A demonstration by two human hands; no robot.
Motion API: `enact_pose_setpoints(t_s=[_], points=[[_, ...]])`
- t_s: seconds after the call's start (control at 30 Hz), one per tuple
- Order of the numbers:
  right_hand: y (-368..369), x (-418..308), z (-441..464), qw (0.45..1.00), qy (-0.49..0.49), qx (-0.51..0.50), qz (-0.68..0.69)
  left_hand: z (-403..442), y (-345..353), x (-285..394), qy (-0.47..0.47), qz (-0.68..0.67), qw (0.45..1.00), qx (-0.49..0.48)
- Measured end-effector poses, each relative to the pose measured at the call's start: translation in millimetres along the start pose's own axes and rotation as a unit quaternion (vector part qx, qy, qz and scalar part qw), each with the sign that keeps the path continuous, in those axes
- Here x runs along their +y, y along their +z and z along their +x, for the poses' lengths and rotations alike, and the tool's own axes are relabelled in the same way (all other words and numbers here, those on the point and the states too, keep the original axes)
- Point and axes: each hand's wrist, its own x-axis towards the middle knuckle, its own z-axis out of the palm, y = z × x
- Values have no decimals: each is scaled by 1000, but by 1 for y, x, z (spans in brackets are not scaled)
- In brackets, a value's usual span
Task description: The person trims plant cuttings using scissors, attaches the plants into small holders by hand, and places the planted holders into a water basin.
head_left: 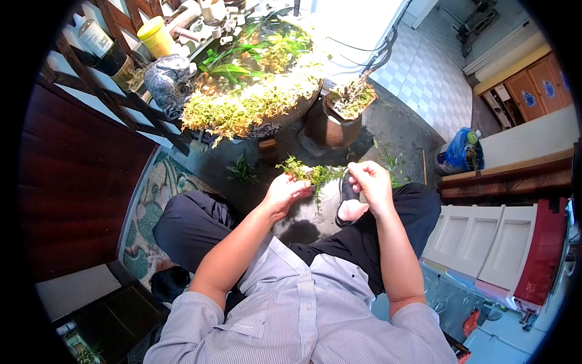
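A leafy green sprig (324, 176) stretches between my two hands above the floor. Its left end, a bushier clump, is held by my left hand (288, 194), whose fingers are closed around it. My right hand (371, 182) pinches the other end between thumb and fingertips. Some thin strands hang down below the sprig. Beyond my hands stands a brown pot (330, 128) with a mossy plant (351, 98) on top. Left of it, a large planter is edged with yellow-green foliage (242, 110) around water with green leaves.
Loose green cuttings (242, 168) lie on the dark floor, with more near my right knee. A stick (424, 166) and a bin with a blue bag (459, 151) are at the right. A yellow container (156, 36) and a grey ornament (170, 85) stand at the upper left.
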Motion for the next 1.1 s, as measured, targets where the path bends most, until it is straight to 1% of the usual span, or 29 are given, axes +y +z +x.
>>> enact_pose_setpoints(t_s=[0.07,0.13,0.17,0.23,0.27,0.33,0.4,0.43,0.47,0.5,0.53,0.57,0.6,0.67,0.7,0.73,0.8,0.83,0.87,0.93,0.97,1.0,1.07,1.1], points=[[-4,2,4,999,-25,19,9,0,-3,-1,-7,-4,1000,11],[-6,1,5,996,-60,54,-29,1,-5,-2,-15,-8,1000,22],[-3,-1,4,996,-60,53,-29,2,-5,-2,-12,-13,999,32],[7,-5,-2,972,-193,91,-95,3,-7,-4,-10,-17,999,42],[11,-7,-5,979,-169,60,-99,5,-7,-5,8,6,999,47],[16,-12,-6,948,-230,16,-220,5,-5,-7,24,29,998,51],[21,-11,-4,935,-222,-25,-276,4,2,-7,104,170,977,71],[24,-10,-3,927,-225,-40,-298,6,2,-9,123,234,960,93],[26,-9,-2,918,-229,-55,-319,7,1,-9,123,234,960,94],[28,-8,0,918,-229,-55,-319,7,-1,-10,113,285,948,87],[30,-6,2,923,-209,-70,-316,7,-1,-8,103,334,933,81],[32,-5,3,927,-188,-84,-314,5,0,-8,103,335,933,82],[34,-5,3,927,-188,-85,-314,4,1,-7,121,315,939,65],[39,-9,2,940,-128,-114,-296,2,4,-7,155,275,948,30],[42,-11,1,930,-119,-106,-331,3,3,-6,156,347,924,43],[45,-11,1,930,-119,-106,-330,1,7,-3,156,348,924,43],[48,-10,0,892,-179,-116,-399,-4,16,2,174,480,856,80],[50,-14,0,889,-144,-130,-416,-9,21,7,170,504,840,104],[50,-9,2,889,-144,-131,-416,-8,20,4,170,504,840,104],[48,6,9,935,-109,-129,-312,-6,17,1,264,534,794,118],[46,8,11,955,-86,-134,-249,-7,17,3,261,520,806,107],[44,13,13,955,-85,-135,-249,-6,14,2,261,520,806,108],[39,18,15,988,-56,-108,-94,-1,6,-1,171,418,886,105],[35,20,18,990,-46,-110,-75,1,2,-3,149,394,901,108]])
